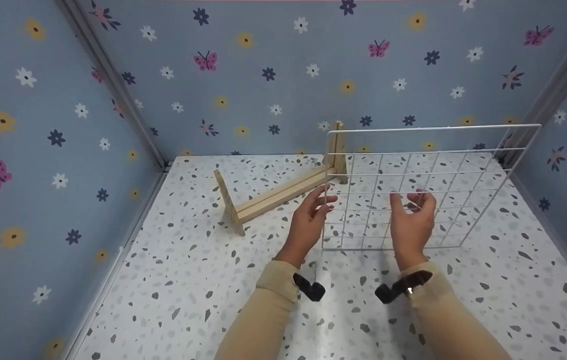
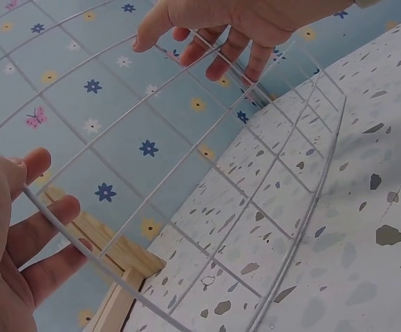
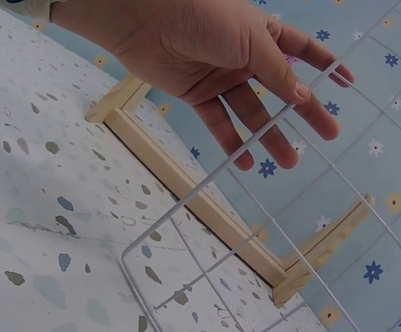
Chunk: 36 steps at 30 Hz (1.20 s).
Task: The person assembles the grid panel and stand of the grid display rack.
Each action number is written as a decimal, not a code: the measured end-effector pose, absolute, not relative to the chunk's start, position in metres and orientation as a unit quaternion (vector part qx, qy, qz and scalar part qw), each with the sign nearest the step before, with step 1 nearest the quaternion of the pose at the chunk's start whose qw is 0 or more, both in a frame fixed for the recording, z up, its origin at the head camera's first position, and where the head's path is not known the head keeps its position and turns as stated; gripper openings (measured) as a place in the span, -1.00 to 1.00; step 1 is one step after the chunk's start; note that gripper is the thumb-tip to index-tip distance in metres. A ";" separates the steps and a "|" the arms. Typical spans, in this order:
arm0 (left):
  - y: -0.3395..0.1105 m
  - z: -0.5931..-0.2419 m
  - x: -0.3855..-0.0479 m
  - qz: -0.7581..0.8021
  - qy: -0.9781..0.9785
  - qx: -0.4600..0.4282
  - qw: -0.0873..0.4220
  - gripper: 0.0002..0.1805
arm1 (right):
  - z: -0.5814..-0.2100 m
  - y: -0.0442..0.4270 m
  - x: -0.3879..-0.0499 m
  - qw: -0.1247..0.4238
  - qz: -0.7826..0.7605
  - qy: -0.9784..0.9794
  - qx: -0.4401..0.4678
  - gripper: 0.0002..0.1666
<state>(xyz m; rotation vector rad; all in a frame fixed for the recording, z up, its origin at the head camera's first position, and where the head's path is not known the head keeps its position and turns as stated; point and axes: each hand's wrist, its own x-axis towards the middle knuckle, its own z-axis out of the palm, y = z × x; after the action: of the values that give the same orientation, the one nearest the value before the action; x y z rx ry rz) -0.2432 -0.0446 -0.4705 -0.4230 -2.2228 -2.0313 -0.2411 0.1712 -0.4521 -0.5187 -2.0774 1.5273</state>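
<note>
A white wire grid panel [image 1: 463, 150] stands tilted with its lower edge at the tabletop. My left hand [image 1: 306, 225] holds the panel's left side wire; in the right wrist view the thumb of this left hand [image 3: 221, 62] lies on the near side, with fingers reaching behind. In front of the grid's middle is my right hand [image 1: 413, 227], its thumb and bent fingers spread apart around no visible wire. From the left wrist view, the right hand [image 2: 235, 28] appears at the top, close to the wires. Behind the panel's left side rests a wooden stand [image 1: 283, 195].
The stand has two upright end pieces and a long crossbar. Blue patterned walls [image 1: 273, 75] enclose the speckled white tabletop [image 1: 178, 300] at the back and both sides. Metal strips [image 1: 113, 85] run along the wall corners.
</note>
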 end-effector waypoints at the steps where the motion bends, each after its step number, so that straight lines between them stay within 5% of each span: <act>1: -0.046 -0.470 -0.243 -0.668 -0.729 -0.141 0.050 -0.47 | -0.451 0.173 -0.242 0.254 0.563 -0.763 -0.189 -0.35; 20: -0.131 -0.440 -0.250 -0.670 -0.730 -0.080 0.112 -0.51 | -0.431 0.198 -0.248 0.248 0.588 -0.746 -0.192 -0.35; 36: -0.218 -0.411 -0.260 -0.656 -0.715 -0.024 0.240 -0.56 | -0.423 0.218 -0.249 0.256 0.577 -0.750 -0.195 -0.31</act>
<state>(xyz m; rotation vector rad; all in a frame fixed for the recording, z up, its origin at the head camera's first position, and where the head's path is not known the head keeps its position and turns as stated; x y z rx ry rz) -0.2603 -0.2176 -0.4113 -0.0660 -1.9579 -1.7962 -0.2493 0.2184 -0.4229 -0.5300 -2.0359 1.5672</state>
